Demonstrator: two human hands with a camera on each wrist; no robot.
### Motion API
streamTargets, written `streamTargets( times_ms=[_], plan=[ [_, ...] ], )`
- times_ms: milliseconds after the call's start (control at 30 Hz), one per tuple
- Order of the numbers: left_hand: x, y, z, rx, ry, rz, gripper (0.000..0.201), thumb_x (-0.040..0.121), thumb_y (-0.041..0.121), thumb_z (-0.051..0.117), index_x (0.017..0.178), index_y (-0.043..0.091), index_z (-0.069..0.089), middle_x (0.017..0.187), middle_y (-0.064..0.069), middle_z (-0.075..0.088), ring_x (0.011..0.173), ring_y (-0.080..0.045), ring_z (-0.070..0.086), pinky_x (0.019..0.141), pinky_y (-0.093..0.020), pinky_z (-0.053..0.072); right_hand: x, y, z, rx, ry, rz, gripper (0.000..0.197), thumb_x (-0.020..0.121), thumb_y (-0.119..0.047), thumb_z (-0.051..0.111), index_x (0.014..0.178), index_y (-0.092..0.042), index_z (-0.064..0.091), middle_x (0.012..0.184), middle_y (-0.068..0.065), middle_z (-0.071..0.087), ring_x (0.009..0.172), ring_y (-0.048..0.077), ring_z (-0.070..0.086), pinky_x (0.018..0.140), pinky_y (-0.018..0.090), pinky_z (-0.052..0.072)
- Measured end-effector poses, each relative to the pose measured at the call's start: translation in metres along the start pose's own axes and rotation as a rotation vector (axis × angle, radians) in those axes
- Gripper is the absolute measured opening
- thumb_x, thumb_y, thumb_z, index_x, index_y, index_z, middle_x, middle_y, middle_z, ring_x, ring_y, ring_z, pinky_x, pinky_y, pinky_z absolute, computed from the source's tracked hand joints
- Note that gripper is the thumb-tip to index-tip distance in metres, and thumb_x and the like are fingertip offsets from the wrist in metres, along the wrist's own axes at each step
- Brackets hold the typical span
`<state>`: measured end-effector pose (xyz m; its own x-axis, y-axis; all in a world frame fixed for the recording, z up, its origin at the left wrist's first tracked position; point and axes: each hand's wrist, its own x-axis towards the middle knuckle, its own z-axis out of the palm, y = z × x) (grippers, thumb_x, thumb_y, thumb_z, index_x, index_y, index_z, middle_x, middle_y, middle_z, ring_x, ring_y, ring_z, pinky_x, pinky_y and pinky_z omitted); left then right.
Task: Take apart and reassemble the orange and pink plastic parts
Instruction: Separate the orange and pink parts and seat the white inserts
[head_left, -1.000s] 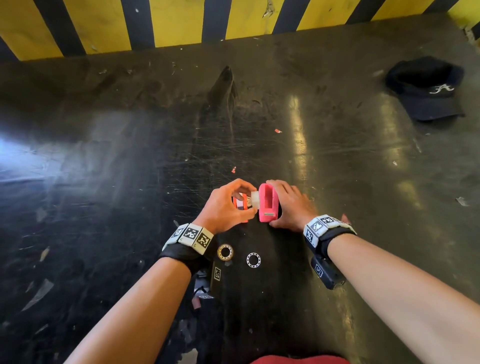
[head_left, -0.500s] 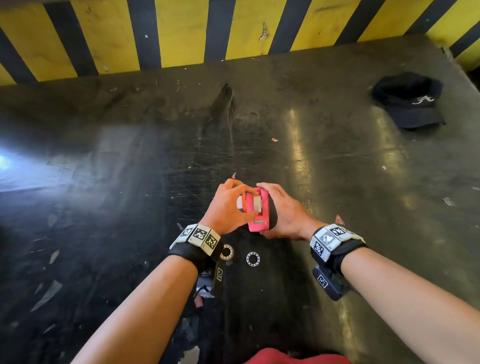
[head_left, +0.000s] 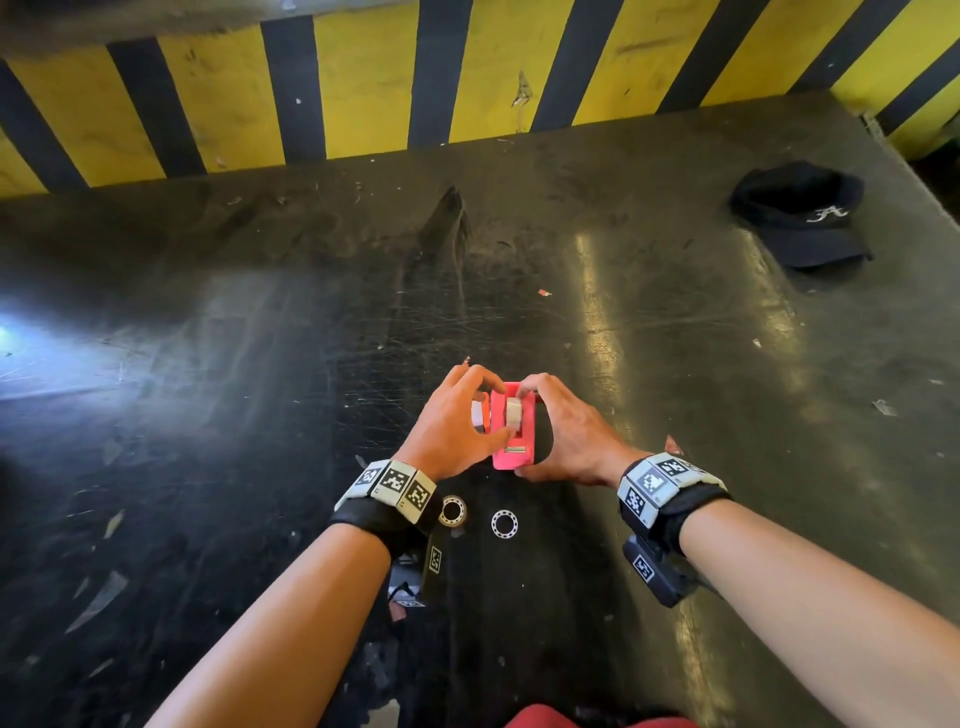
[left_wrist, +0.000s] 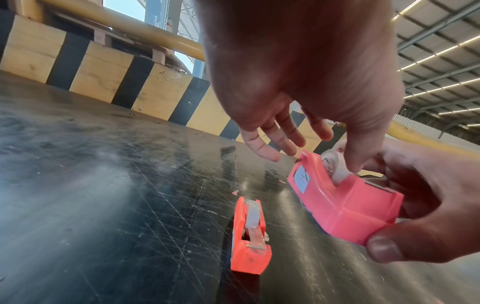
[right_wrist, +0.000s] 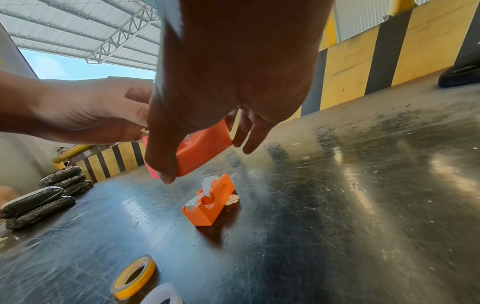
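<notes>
My right hand grips a pink tape dispenser just above the black table, thumb at its near end and fingers at its far end. A white tape roll sits in its slot. My left hand pinches that roll, with the thumb pressed on it and the other fingers spread. Below the left hand an orange dispenser with its own white roll lies on the table, untouched. In the head view only a sliver of that orange dispenser shows.
Two loose rings, one yellowish and one clear, lie near my left wrist. A dark cap is at the far right. Black wrapped rolls are stacked far left. A yellow-and-black striped barrier borders the table's far edge.
The white roll, held beside the pink dispenser a second ago, now sits in its slot. My right hand has turned the dispenser slot-up. The view has tilted upward.
</notes>
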<state>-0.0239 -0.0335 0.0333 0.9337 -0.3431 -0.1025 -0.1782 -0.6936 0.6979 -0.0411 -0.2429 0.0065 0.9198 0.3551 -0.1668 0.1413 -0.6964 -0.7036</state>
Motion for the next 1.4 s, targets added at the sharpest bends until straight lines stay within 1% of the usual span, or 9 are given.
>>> streamTargets(
  times_ms=[167,367,500,633,767,867,1067,1333,1400],
  plan=[
    [-0.001,0.001,-0.002,0.097,0.043,0.119,0.022,0.082,0.030,0.085,0.101,0.026,0.073,0.118,0.007,0.063,0.106,-0.012,0.061,0.092,-0.028,0.052,0.002,-0.003,-0.003,-0.021,-0.003,0.015,0.093,0.059,-0.037,0.096,0.131,-0.034,0.037,0.132,-0.010,0.049,0.109,0.019,0.061,0.089,0.033,0.050],
    [-0.003,0.002,0.001,0.156,0.073,0.138,0.010,0.086,0.029,0.081,0.095,0.026,0.077,0.118,0.006,0.069,0.109,-0.015,0.063,0.092,-0.027,0.047,0.006,-0.003,-0.001,-0.030,-0.014,0.013,0.096,0.058,-0.036,0.097,0.132,-0.037,0.036,0.133,-0.014,0.046,0.111,0.015,0.059,0.091,0.033,0.051],
    [-0.001,0.003,0.000,0.157,0.019,0.111,0.007,0.088,0.028,0.080,0.095,0.025,0.080,0.125,0.006,0.068,0.115,-0.014,0.062,0.095,-0.027,0.044,0.007,-0.001,0.000,-0.034,-0.037,0.007,0.095,0.058,-0.037,0.097,0.131,-0.039,0.035,0.138,-0.012,0.046,0.114,0.016,0.059,0.089,0.029,0.047],
    [-0.003,0.002,-0.001,0.183,-0.081,0.090,0.006,0.089,0.028,0.078,0.094,0.026,0.081,0.135,0.008,0.066,0.121,-0.015,0.060,0.102,-0.033,0.047,0.008,0.000,0.000,-0.050,-0.060,0.010,0.092,0.058,-0.040,0.097,0.128,-0.039,0.036,0.136,-0.009,0.048,0.112,0.019,0.060,0.087,0.030,0.047],
    [-0.007,0.002,-0.004,0.166,-0.154,0.091,0.005,0.087,0.030,0.080,0.090,0.029,0.082,0.138,0.008,0.063,0.120,-0.013,0.061,0.100,-0.032,0.049,0.007,0.001,0.000,-0.062,-0.089,0.034,0.089,0.057,-0.043,0.096,0.124,-0.039,0.037,0.134,-0.007,0.049,0.113,0.022,0.059,0.092,0.037,0.051],
    [-0.010,0.003,-0.005,0.145,-0.194,0.093,0.007,0.085,0.026,0.078,0.089,0.030,0.083,0.139,0.008,0.062,0.120,-0.012,0.061,0.102,-0.034,0.050,0.007,0.003,0.001,-0.062,-0.097,0.046,0.089,0.056,-0.046,0.096,0.121,-0.041,0.037,0.133,-0.009,0.049,0.115,0.022,0.060,0.096,0.041,0.053],
    [-0.015,0.001,-0.001,0.186,-0.191,0.131,0.010,0.082,0.025,0.082,0.088,0.032,0.083,0.143,0.009,0.058,0.127,-0.013,0.058,0.103,-0.037,0.053,0.009,0.006,0.003,-0.041,-0.089,0.058,0.091,0.054,-0.047,0.098,0.122,-0.041,0.038,0.134,-0.009,0.050,0.115,0.018,0.057,0.096,0.037,0.051],
    [-0.019,-0.005,0.012,0.326,-0.069,0.283,0.012,0.082,0.031,0.085,0.093,0.035,0.084,0.144,0.001,0.061,0.125,-0.026,0.060,0.093,-0.051,0.058,0.011,0.010,0.003,-0.020,-0.033,0.064,0.092,0.054,-0.047,0.098,0.125,-0.038,0.039,0.129,-0.007,0.051,0.115,0.018,0.057,0.094,0.036,0.051],
    [-0.021,-0.006,0.014,0.345,-0.057,0.316,0.015,0.083,0.025,0.082,0.095,0.035,0.084,0.147,-0.001,0.059,0.128,-0.028,0.057,0.095,-0.050,0.057,0.012,0.011,0.001,-0.011,-0.014,0.064,0.091,0.054,-0.050,0.097,0.123,-0.037,0.039,0.126,-0.006,0.052,0.112,0.018,0.057,0.093,0.038,0.051]
  ],
)
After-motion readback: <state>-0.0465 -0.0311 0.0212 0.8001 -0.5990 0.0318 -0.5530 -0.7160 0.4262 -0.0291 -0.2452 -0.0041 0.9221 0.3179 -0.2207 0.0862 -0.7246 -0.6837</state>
